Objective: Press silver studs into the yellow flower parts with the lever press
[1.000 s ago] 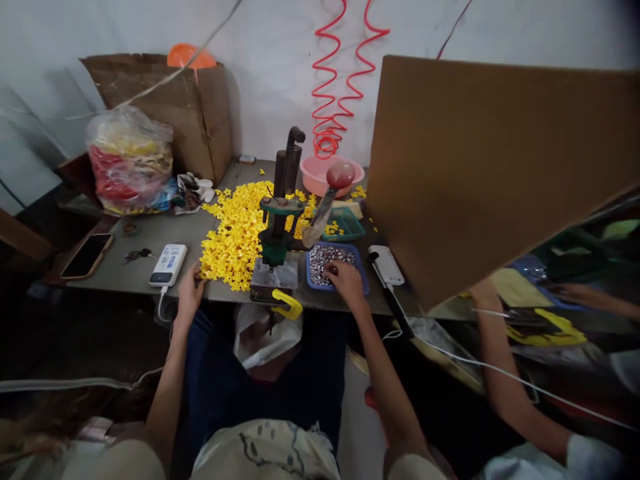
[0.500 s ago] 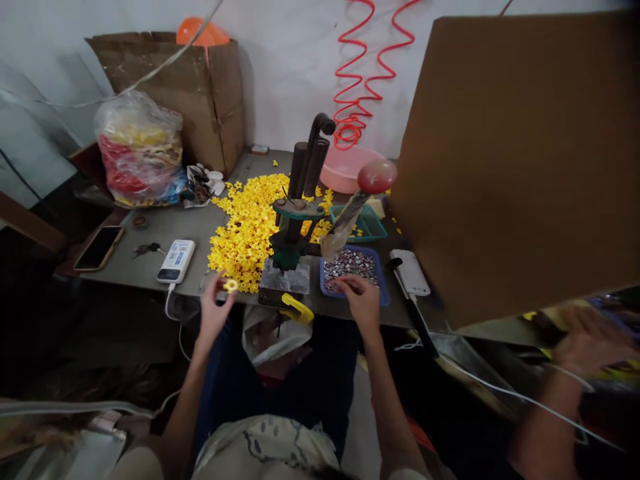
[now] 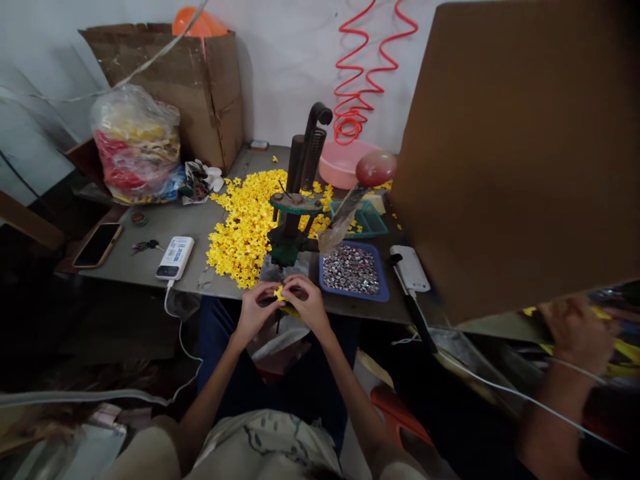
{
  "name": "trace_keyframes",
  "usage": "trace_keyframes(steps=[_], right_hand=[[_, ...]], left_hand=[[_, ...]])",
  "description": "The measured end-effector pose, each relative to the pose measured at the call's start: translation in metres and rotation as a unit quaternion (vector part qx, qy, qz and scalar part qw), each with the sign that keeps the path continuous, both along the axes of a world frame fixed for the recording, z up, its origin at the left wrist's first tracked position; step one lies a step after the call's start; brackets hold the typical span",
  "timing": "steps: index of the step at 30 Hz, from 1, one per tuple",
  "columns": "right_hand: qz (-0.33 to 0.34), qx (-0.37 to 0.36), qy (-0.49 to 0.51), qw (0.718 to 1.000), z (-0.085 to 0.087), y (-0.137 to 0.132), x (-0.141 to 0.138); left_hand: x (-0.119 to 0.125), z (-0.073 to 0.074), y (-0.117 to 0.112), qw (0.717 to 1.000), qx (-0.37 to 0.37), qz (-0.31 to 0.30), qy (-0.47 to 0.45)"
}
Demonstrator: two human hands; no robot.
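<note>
The left hand [image 3: 256, 312] and the right hand [image 3: 310, 307] are meeting, fingers narrow, and both are holding one small yellow piece [image 3: 279, 294] on the near side of the press [image 3: 285, 252]. To the left, a yellow heap [image 3: 243, 227] is lying; to the right, a blue tray [image 3: 383, 287] is holding shiny parts [image 3: 351, 268]. Whether the right hand is hiding such a part, I cannot tell.

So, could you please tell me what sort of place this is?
Probably a workshop or small factory: a lever press stands between a heap of yellow pieces and a blue tray of small shiny parts.
</note>
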State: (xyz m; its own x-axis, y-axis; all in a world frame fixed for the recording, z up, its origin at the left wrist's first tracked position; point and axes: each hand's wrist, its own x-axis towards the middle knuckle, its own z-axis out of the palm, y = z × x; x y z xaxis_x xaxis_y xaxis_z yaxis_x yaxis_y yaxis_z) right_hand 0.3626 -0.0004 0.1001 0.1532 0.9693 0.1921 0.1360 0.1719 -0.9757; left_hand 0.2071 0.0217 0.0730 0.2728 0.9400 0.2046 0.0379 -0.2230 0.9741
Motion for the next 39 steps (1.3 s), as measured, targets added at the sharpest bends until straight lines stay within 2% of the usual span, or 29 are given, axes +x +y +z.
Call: trace_keyframes(steps=[4,7,9,11,13,14,16,18,21,23,24,26,28,29,30,31,33,36,38,39], right_hand=[[0.016,0.01,-0.034,0.999,0.003,-0.005,-0.005],[0.005,0.017,-0.042,0.999,0.005,-0.005,0.005],[-0.068,0.022,-0.021,0.997,0.007,0.001,0.023],[-0.192,0.038,0.012,0.981,0.016,0.013,0.047],[-0.287,0.069,0.047,0.954,0.035,0.03,0.07],[-0.303,0.091,0.066,0.946,0.049,0.04,0.08],[-0.271,0.126,0.112,0.948,0.087,0.058,0.093],[-0.191,0.142,0.155,0.959,0.132,0.072,0.094],[-0.005,0.166,0.194,0.967,0.193,0.082,0.078],[0.105,0.197,0.194,0.955,0.216,0.079,0.061],[0.121,0.221,0.194,0.948,0.219,0.074,0.052],[0.083,0.292,0.193,0.933,0.209,0.056,0.034],[0.035,0.387,0.17,0.906,0.185,0.029,0.019],[0.033,0.424,0.146,0.893,0.171,0.014,0.014],[0.045,0.432,0.112,0.894,0.159,0.001,0.009],[0.041,0.432,0.098,0.896,0.15,-0.009,0.006],[0.02,0.421,0.099,0.901,0.144,-0.018,0.003],[-0.018,0.385,0.129,0.914,0.151,-0.004,0.015],[-0.061,0.323,0.122,0.936,0.149,0.013,0.037],[-0.096,0.285,0.1,0.949,0.141,0.02,0.051]], left_hand=[[0.001,-0.006,-0.001,1.0,-0.016,0.002,-0.006],[-0.004,-0.005,0.0,0.997,0.036,0.027,0.055],[-0.009,-0.006,0.004,0.985,0.092,0.072,0.129],[-0.012,-0.009,0.011,0.963,0.126,0.122,0.204],[-0.012,-0.015,0.019,0.945,0.131,0.153,0.258],[-0.01,-0.018,0.024,0.939,0.127,0.161,0.275],[-0.006,-0.023,0.033,0.932,0.116,0.172,0.296],[0.0,-0.024,0.04,0.928,0.112,0.174,0.311],[0.008,-0.021,0.048,0.92,0.117,0.165,0.335],[0.011,-0.018,0.051,0.914,0.113,0.162,0.353],[0.013,-0.017,0.052,0.911,0.108,0.165,0.361],[0.015,-0.016,0.053,0.909,0.101,0.168,0.369],[0.017,-0.016,0.054,0.908,0.101,0.169,0.37],[0.018,-0.016,0.055,0.908,0.102,0.167,0.369],[0.019,-0.016,0.056,0.909,0.104,0.165,0.368],[0.02,-0.015,0.057,0.909,0.107,0.163,0.368],[0.019,-0.011,0.059,0.91,0.114,0.163,0.364],[0.006,-0.003,0.054,0.916,0.13,0.151,0.347],[-0.011,-0.004,0.04,0.933,0.135,0.096,0.318],[-0.021,-0.007,0.03,0.942,0.13,0.055,0.303]])
